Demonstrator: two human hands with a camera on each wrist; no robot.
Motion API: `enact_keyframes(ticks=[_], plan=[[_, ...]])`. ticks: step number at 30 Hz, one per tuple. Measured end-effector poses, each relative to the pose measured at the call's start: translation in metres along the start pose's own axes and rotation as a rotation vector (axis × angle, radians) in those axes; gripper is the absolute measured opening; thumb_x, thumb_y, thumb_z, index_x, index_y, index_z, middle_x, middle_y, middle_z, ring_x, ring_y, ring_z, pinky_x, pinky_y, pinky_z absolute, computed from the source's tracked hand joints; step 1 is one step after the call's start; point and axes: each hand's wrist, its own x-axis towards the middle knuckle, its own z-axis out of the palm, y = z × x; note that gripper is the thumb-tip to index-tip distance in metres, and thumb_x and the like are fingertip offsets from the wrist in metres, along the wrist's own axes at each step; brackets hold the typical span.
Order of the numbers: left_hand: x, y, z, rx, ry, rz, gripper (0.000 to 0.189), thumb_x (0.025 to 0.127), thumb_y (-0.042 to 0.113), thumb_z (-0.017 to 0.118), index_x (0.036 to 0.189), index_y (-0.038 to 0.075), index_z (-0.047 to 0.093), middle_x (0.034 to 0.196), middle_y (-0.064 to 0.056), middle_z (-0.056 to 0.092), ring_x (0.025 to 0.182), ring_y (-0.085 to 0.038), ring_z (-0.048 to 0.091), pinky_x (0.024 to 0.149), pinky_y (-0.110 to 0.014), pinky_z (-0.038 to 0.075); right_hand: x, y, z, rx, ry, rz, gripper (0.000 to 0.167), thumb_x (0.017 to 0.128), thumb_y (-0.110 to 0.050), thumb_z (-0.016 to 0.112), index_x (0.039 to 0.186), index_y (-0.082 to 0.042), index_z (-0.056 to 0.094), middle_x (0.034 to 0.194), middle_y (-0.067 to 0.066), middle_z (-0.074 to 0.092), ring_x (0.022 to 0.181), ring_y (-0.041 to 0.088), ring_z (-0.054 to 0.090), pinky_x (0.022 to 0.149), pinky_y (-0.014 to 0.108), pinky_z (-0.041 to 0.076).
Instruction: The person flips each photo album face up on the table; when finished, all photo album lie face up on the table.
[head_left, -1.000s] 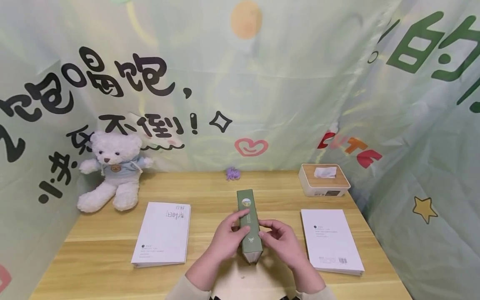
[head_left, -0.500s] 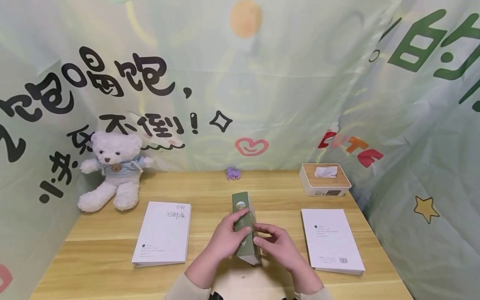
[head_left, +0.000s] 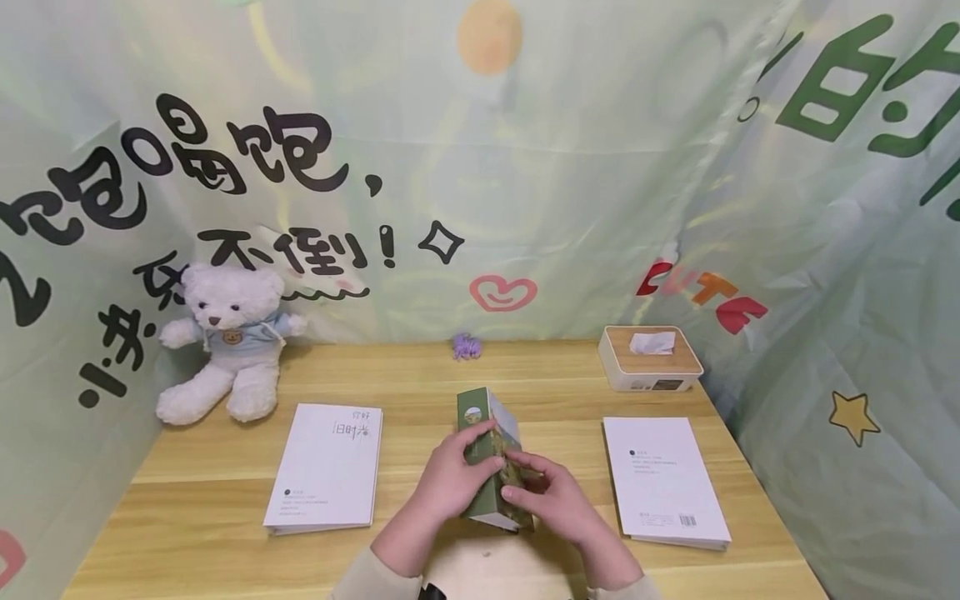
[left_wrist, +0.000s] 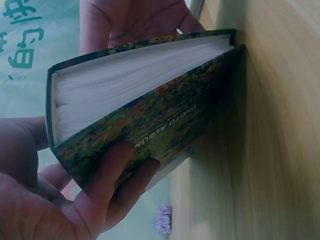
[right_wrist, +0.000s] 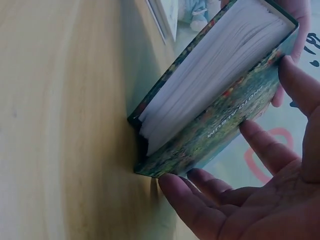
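Observation:
A thick photo album [head_left: 478,475] with a green spine and flowery printed covers stands on its page edges on the table, spine up and leaning left. My left hand [head_left: 453,471] grips it over the spine, thumb and forefinger across the top and other fingers on the left cover [left_wrist: 150,125]. My right hand [head_left: 555,496] touches the right cover [right_wrist: 215,127] with spread fingertips, its thumb at the spine's edge. White page edges show between the covers in both wrist views, and the covers gape slightly at the table.
A white book [head_left: 326,467] lies to the left, another white book [head_left: 663,479] to the right. Behind them are a white teddy bear [head_left: 228,342], a purple trinket [head_left: 467,347] and a tissue box [head_left: 651,358]. Printed cloth [head_left: 585,167] encloses the table.
The album has tipped over to the left, so more of its right cover shows. My right hand has shifted slightly left and down along with it; my left hand keeps its grip.

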Motion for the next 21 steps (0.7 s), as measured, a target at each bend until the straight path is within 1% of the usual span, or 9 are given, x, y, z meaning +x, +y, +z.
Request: enact_keyframes(ticks=[4,6,8,11,13,15,19,21], plan=[[0.0,-0.001,0.0,-0.003,0.022,-0.027,0.054,0.095,0.022,0.079,0.146,0.014,0.065,0.148,-0.028,0.057,0.13,-0.05,0.057,0.094,-0.057,0.058,0.002,0.002,0.001,-0.059,0.032,0.008,0.059,0.096,-0.015,0.079,0.145,0.008,0.057,0.136,0.036,0.061,0.112,0.045,0.068,0.086,0.031,0.06],[0.0,-0.002,0.0,0.005,0.039,-0.031,0.053,0.094,0.022,0.08,0.145,0.015,0.066,0.147,-0.028,0.058,0.129,-0.049,0.058,0.094,-0.058,0.058,0.002,0.002,0.002,-0.097,0.05,0.019,0.06,0.094,-0.017,0.081,0.144,0.006,0.059,0.136,0.035,0.061,0.111,0.042,0.068,0.084,0.03,0.06],[-0.001,-0.002,0.0,0.02,0.057,-0.029,0.052,0.094,0.023,0.08,0.144,0.015,0.067,0.145,-0.028,0.06,0.128,-0.049,0.059,0.094,-0.059,0.058,0.002,0.002,0.003,-0.139,0.076,0.026,0.061,0.092,-0.019,0.083,0.144,0.004,0.061,0.137,0.035,0.059,0.111,0.041,0.068,0.085,0.034,0.061],[-0.001,-0.005,0.0,0.031,0.073,-0.034,0.052,0.094,0.024,0.08,0.144,0.015,0.067,0.143,-0.028,0.061,0.125,-0.048,0.061,0.093,-0.059,0.058,0.001,0.003,0.005,-0.206,0.118,0.026,0.062,0.089,-0.021,0.086,0.143,0.002,0.063,0.14,0.034,0.056,0.114,0.044,0.065,0.09,0.048,0.061],[-0.002,-0.008,0.001,0.042,0.077,-0.032,0.053,0.095,0.024,0.079,0.145,0.015,0.066,0.143,-0.028,0.061,0.126,-0.048,0.061,0.096,-0.06,0.056,0.0,0.004,0.006,-0.245,0.141,0.024,0.062,0.088,-0.022,0.088,0.142,-0.001,0.065,0.14,0.033,0.056,0.117,0.046,0.063,0.094,0.057,0.058],[-0.002,-0.013,0.002,0.058,0.08,-0.026,0.052,0.096,0.025,0.078,0.145,0.015,0.066,0.145,-0.027,0.061,0.129,-0.048,0.059,0.1,-0.063,0.053,0.0,0.006,0.007,-0.281,0.157,0.024,0.063,0.087,-0.023,0.089,0.142,-0.002,0.066,0.139,0.031,0.057,0.118,0.047,0.062,0.098,0.063,0.055],[-0.004,-0.021,0.004,0.109,0.095,0.003,0.049,0.098,0.027,0.077,0.144,0.014,0.066,0.146,-0.024,0.061,0.133,-0.049,0.056,0.108,-0.068,0.045,0.0,0.009,0.009,-0.354,0.184,0.034,0.066,0.084,-0.029,0.091,0.141,-0.005,0.067,0.137,0.029,0.056,0.119,0.046,0.061,0.101,0.067,0.051],[-0.004,-0.025,0.005,0.125,0.104,0.007,0.047,0.099,0.027,0.076,0.143,0.013,0.067,0.145,-0.023,0.062,0.133,-0.049,0.056,0.109,-0.068,0.045,0.001,0.01,0.009,-0.387,0.198,0.043,0.069,0.082,-0.031,0.093,0.141,-0.005,0.068,0.136,0.029,0.056,0.119,0.046,0.06,0.101,0.067,0.051]])
